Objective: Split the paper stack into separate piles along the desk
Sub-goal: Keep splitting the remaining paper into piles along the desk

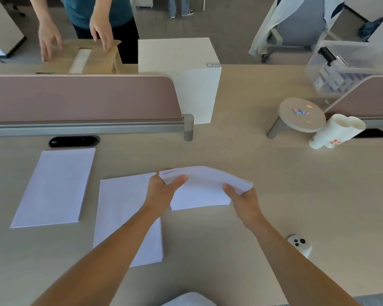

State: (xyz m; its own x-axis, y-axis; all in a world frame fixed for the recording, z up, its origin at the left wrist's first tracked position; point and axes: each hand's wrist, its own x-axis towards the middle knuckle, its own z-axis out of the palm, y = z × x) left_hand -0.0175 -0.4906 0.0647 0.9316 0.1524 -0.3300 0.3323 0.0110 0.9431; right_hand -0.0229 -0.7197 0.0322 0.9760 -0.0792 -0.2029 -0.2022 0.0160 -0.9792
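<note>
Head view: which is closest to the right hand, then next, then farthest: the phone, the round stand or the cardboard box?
From the right hand, gripping the paper stack:
1. Phone, just to its right, near the desk's front edge.
2. Round stand, farther back on the right.
3. Cardboard box, far left, behind the divider.

Matt white paper stack [206, 191], smooth pale wood-look desk [274, 177], rough brown cardboard box [91, 60], clear plastic bin [345, 69].
</note>
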